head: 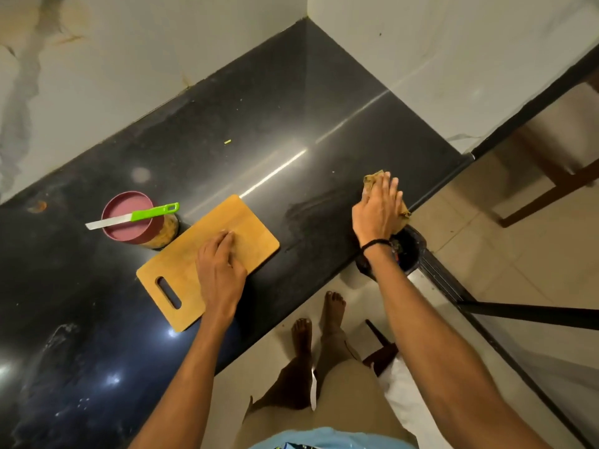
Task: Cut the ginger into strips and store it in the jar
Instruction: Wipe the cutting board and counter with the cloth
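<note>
A wooden cutting board (256,231) lies bare on the black countertop (227,150). My left hand (218,265) rests on the board with its fingers loosely bent. Left of the board stands the jar (162,236) with a dark red lid (129,222); yellowish contents show through its side. Across the lid lies a green-handled knife (152,212), blade pointing left. My right hand (377,207) presses flat on a brownish cloth (372,179) near the counter's right front edge.
A black bin (410,251) with scraps stands on the floor just below the counter edge under my right wrist. White walls close the counter at the back and right. A wet streak (304,209) marks the counter beside the cloth. My bare feet stand below.
</note>
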Demonstrator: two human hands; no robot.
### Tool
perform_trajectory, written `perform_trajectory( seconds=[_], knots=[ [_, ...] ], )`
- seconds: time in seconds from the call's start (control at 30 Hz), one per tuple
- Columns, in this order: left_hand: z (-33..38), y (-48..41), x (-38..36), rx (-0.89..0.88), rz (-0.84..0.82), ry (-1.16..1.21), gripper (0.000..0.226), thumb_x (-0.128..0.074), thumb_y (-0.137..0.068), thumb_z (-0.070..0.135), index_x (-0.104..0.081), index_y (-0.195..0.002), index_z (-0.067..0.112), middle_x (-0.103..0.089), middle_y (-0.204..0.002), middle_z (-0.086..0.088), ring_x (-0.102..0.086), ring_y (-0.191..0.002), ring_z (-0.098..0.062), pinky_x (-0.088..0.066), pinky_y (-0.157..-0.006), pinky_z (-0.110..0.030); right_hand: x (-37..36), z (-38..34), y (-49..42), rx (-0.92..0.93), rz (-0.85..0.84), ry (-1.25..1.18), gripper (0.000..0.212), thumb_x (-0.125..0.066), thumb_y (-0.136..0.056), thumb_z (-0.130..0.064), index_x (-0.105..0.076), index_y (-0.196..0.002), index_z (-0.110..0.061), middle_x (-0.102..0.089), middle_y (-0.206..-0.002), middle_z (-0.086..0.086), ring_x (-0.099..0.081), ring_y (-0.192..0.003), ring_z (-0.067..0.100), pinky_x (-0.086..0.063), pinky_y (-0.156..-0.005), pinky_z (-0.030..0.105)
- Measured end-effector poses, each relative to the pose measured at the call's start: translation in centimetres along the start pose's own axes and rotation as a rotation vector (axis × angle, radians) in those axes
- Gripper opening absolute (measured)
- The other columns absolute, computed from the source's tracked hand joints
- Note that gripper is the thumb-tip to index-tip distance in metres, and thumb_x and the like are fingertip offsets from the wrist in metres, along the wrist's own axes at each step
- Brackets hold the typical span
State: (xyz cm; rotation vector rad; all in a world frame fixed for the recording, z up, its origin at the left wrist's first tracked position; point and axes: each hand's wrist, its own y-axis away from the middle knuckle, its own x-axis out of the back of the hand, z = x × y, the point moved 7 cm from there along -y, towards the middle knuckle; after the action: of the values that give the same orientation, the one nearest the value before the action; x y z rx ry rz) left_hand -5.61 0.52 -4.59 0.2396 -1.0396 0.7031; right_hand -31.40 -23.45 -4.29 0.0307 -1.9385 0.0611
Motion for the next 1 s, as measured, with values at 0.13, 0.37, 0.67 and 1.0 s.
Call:
perform_trajectory(
  seconds=[0.13,0.37,0.67,1.0],
  knots=[
    [2.0,-1.1,-0.8,0.017,0.043,0.038,0.046,-0.056,-0.083,-0.010,-0.065,-0.127,-0.001,-0.063,-0.127,-0.017,-0.054,-0.120,-0.033,-0.038,-0.108,-0.037,-3.0,-9.3,6.1,0.358,-0.084,-0.024,0.064,-0.044,-0.086,-0.013,-0.031,-0.148,-0.002,-0.031,-0.154,0.018,-0.023,-0.144,0.032,-0.014,-0.119,0.044],
    [4.0,-6.1,-1.7,0.079,0.089,0.142,0.046,-0.048,-0.085,-0.005,-0.066,-0.127,0.002,-0.065,-0.128,-0.015,-0.057,-0.121,-0.033,-0.037,-0.109,-0.032,-2.7,-2.5,-1.8,0.173,-0.027,0.036,0.056,-0.038,-0.099,-0.024,-0.028,-0.151,-0.008,-0.027,-0.157,0.010,-0.019,-0.147,0.027,-0.014,-0.119,0.045],
    [0.9,-10.7,-2.4,0.380,0.148,0.340,0.043,-0.038,-0.105,0.005,-0.046,-0.147,0.006,-0.050,-0.145,-0.010,-0.045,-0.134,-0.021,-0.027,-0.109,-0.012,-9.2,-18.6,-0.5,1.019,-0.175,0.133,0.059,-0.035,-0.091,-0.026,-0.037,-0.147,-0.010,-0.034,-0.154,0.009,-0.029,-0.142,0.027,-0.023,-0.113,0.049],
    [-1.5,-7.7,-0.8,0.553,0.484,0.461,0.045,-0.035,-0.101,0.007,-0.048,-0.145,0.011,-0.052,-0.139,-0.004,-0.054,-0.127,-0.015,-0.045,-0.107,-0.033,-10.7,-33.5,1.5,0.994,-0.264,-0.287,0.040,-0.045,-0.095,-0.018,-0.056,-0.127,0.004,-0.046,-0.141,0.022,-0.036,-0.135,0.035,-0.028,-0.114,0.041]
  ],
)
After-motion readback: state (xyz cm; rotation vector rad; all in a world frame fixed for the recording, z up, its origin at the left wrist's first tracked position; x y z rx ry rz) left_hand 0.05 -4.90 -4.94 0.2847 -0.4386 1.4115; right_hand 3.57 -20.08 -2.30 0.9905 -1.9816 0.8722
